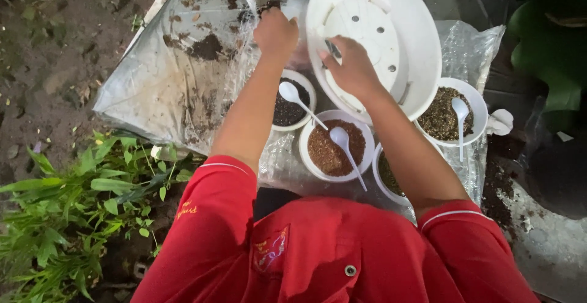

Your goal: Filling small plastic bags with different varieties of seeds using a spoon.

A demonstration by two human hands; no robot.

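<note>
At the top centre of the frame my right hand [353, 70] was reaching inside the white pot [416, 40], which was tipped toward me so its holed bottom showed bare; the fingers were curled against that bottom, but I could not tell whether they had hold of anything. My left hand [276, 32], just to the left of the pot, was closed around the edge of a clear bag [293, 6] with something dark at its top. No mix had gone into the pot yet, as far as I could judge. Below it, the bowls stood full: black grit [287, 110], reddish-brown grains [333, 147], a greenish mix [388, 174] half hidden by my arm, and a coarse brown mix [441, 116] at the right. White spoons [342, 141] rested in three of them. Loose soil lay scattered on the plastic sheet [159, 89] at the upper left.
</note>
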